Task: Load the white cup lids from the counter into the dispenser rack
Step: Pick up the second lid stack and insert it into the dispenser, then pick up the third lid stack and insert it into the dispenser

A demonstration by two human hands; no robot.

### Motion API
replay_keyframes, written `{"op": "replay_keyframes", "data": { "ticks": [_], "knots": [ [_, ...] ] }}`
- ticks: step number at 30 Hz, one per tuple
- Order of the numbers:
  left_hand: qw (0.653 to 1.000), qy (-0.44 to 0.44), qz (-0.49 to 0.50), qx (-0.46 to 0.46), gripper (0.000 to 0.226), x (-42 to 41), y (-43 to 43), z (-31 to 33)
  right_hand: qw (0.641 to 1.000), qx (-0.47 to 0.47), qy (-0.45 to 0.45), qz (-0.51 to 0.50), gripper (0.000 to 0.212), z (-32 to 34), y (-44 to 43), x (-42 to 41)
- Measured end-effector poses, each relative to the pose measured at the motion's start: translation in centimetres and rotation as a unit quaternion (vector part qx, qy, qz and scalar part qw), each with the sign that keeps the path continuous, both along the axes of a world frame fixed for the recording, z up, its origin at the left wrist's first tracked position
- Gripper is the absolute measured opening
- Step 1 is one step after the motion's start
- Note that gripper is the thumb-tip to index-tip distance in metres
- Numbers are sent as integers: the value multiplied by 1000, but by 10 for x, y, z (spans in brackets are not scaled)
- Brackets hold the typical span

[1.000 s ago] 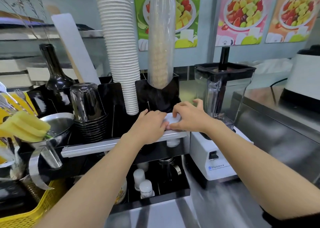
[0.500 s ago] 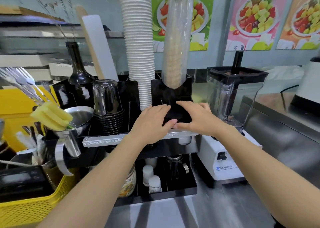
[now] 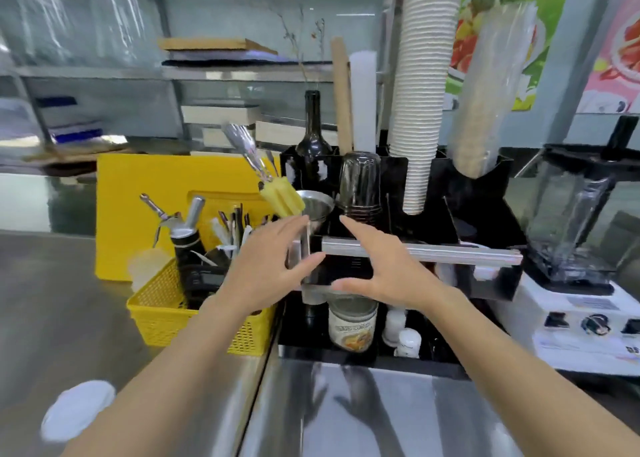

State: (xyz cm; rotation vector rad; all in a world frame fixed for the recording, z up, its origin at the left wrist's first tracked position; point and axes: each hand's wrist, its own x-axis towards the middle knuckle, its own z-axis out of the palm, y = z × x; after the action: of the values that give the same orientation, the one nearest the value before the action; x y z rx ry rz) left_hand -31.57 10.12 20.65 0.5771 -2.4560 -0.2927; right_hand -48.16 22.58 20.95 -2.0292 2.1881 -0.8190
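Now both hands are empty, with the fingers spread apart and holding nothing. The left hand (image 3: pixel 266 266) floats in front of the left end of the black dispenser rack (image 3: pixel 485 214), its fingertips close to the metal funnel (image 3: pixel 317 205), but I cannot tell if they touch it. The right hand (image 3: pixel 384 269) is just beside it, palm down, in front of the silver rail (image 3: pixel 433 250) that runs along the rack front.

Inside the rack, one compartment holds a tall stack of white paper cups (image 3: pixel 420 92), mouth down. The next one to the right holds a sleeve of clear cups (image 3: pixel 485 85). A short stack of dark glasses (image 3: pixel 360 182) stands upside down more to the left, and a dark bottle (image 3: pixel 313 127) stands upright behind it. On the lower shelf there is a jar with a label (image 3: pixel 352 323) and some small white bottles (image 3: pixel 408 340).

Left of the rack, a yellow basket (image 3: pixel 162 314) contains a cream whipper (image 3: pixel 185 228) and several thin utensils. A yellow sponge brush (image 3: pixel 282 198) sticks out above the funnel.

One white cup lid (image 3: pixel 78 410) lies on the steel bench (image 3: pixel 52 300), near the left forearm and well apart from the rack; it is blurred. A blender (image 3: pixel 578 234) stands at the right side.
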Motion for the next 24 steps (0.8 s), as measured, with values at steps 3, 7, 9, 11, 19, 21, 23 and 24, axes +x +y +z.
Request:
{"op": "replay_keyframes", "data": {
  "ticks": [3,7,9,11,19,21,23,24],
  "knots": [
    [999,-3,42,15,71,60,-16,-15,999,8,-12,44,98,-18,-30,52],
    [993,6,94,73,77,137,-38,-39,996,39,-21,78,99,-48,-72,121],
    [988,9,114,108,82,174,-50,-54,993,68,-32,86,100,-64,-91,152],
    [983,16,125,135,78,210,-60,-71,991,90,-42,93,101,-83,-109,180],
    [955,-51,178,234,76,282,-77,-158,982,162,-47,83,100,-157,-156,248],
    [954,-76,161,240,67,282,-78,-178,979,186,-59,67,102,-177,-159,251],
    [955,-96,142,243,60,279,-79,-196,976,205,-56,44,102,-194,-158,251],
    [954,-102,132,250,57,276,-80,-203,975,211,-58,30,100,-199,-157,252]
  ]
}}
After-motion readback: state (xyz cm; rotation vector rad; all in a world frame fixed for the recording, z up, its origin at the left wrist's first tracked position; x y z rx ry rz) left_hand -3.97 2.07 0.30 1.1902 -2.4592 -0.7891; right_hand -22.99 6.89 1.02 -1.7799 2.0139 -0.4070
